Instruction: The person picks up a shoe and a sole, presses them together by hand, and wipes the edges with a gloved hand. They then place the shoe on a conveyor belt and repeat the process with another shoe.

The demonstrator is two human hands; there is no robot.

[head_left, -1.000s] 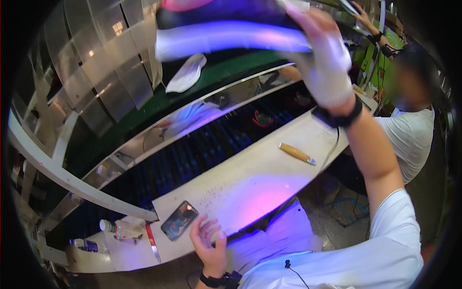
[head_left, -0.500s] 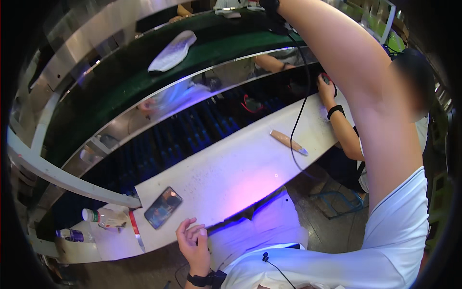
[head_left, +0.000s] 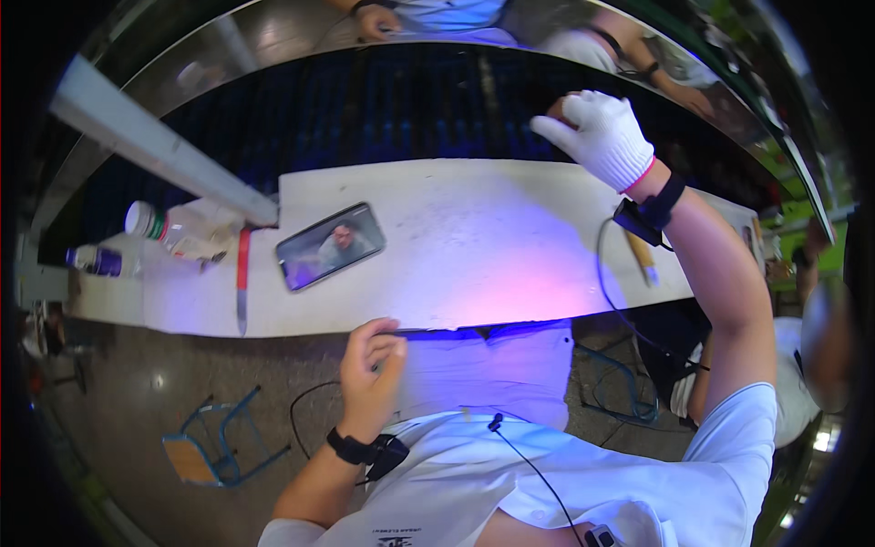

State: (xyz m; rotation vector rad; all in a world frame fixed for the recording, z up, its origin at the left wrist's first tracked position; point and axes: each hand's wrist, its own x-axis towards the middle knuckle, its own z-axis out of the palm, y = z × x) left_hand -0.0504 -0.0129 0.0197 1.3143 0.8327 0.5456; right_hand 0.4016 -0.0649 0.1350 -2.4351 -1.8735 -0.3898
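Observation:
My left hand hangs bare by the front edge of the white table, fingers loosely bent, thumb apart, nothing seen in it. My right hand, in a white knit glove, is raised over the dark roller conveyor. Its fingers are curled, and a small brownish patch shows between thumb and fingers; I cannot tell whether it is a held thing or bare skin. A phone with a lit screen lies on the table's left part. Beside it is a red-handled knife. Under my right forearm lies a wooden-handled knife.
A clear bottle and a purple-labelled bottle lie at the table's left end. A grey metal post slants down to the table. A stool stands behind at left. Another person sits at right. A cable trails from my right wrist.
My right arm has come down from above the far green belt, and its gloved hand is now in view. The view has turned, dropping most of the green belt. The left hand stays near the table edge.

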